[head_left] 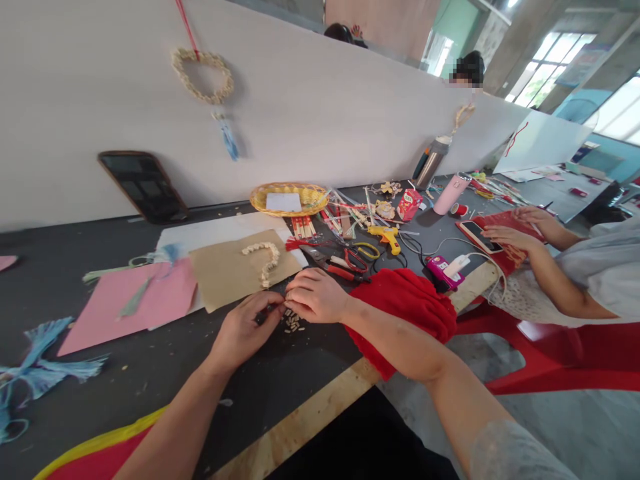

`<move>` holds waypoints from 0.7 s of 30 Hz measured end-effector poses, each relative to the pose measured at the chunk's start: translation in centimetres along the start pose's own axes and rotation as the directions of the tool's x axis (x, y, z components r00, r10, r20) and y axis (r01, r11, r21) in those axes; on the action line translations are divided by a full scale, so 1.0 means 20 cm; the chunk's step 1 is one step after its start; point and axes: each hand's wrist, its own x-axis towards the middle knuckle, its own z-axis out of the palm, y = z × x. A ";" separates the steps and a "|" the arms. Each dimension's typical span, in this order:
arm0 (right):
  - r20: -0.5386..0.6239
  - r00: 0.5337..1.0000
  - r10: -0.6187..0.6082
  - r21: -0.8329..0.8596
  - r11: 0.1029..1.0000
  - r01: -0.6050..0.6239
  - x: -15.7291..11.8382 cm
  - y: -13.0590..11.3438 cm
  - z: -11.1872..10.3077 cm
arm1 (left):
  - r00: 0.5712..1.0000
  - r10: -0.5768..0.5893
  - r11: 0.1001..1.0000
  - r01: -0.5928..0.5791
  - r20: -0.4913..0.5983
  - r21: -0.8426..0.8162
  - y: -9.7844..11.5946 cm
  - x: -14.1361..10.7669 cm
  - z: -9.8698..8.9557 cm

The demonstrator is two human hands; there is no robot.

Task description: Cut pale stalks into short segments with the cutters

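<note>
My left hand (250,327) and my right hand (317,297) meet above the dark table, fingertips pinched together. What sits between the fingertips is too small and too covered to make out. A curved strand of cream bead-like pieces (273,257) lies on a brown sheet (217,270), its lower end just beyond my fingers. Under my hands is a small pile of loose cream pieces (294,321), partly hidden by them. A bunched red cloth (403,313) lies under my right forearm.
Pliers and scissors (354,260), a yellow glue gun (387,237) and a wicker basket (260,200) stand beyond my hands. Pink paper (110,310) and blue tassels (45,363) lie leftward. A strung loop (230,83) hangs on the partition. At right, another person's hands (515,233) touch a phone.
</note>
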 end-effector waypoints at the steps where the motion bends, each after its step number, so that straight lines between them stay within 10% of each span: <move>1: 0.011 1.000 0.003 -0.001 1.000 -0.003 0.00 0.00 0.00 | 1.000 -0.002 1.000 0.002 -0.002 0.001 0.00 0.00 0.00; 13: 0.015 1.000 0.017 0.030 0.999 -0.017 0.01 0.00 -0.01 | 0.999 0.020 1.000 -0.020 -0.048 -0.012 0.00 0.01 -0.01; 21: 0.116 0.929 0.352 -0.144 0.931 -0.335 -0.05 0.12 -0.11 | 0.985 0.007 1.000 -0.002 -0.170 0.030 -0.03 0.01 -0.02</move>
